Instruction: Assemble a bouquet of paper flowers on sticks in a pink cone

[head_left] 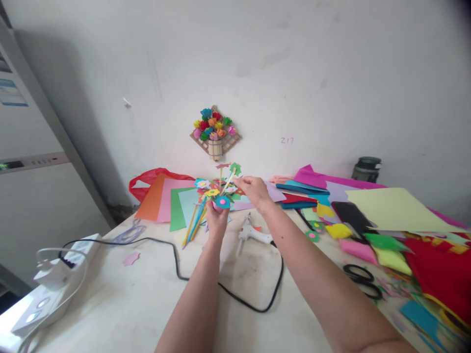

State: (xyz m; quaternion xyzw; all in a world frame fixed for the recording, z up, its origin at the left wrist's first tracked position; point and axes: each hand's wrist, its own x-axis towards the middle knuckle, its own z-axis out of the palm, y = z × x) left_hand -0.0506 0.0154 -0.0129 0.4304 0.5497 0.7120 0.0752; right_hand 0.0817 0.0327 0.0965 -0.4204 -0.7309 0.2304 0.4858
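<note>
Fingers of left hand [216, 218] clench the paper-flower bunch [212, 192], while right hand [255, 192] fingers pinch a flower stick [230, 180].

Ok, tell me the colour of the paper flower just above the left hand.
The paper flower is blue with a pink centre; head view.

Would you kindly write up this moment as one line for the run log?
left hand: holds paper flower bunch | right hand: pinches a flower stick | glue gun: lying on table
</note>
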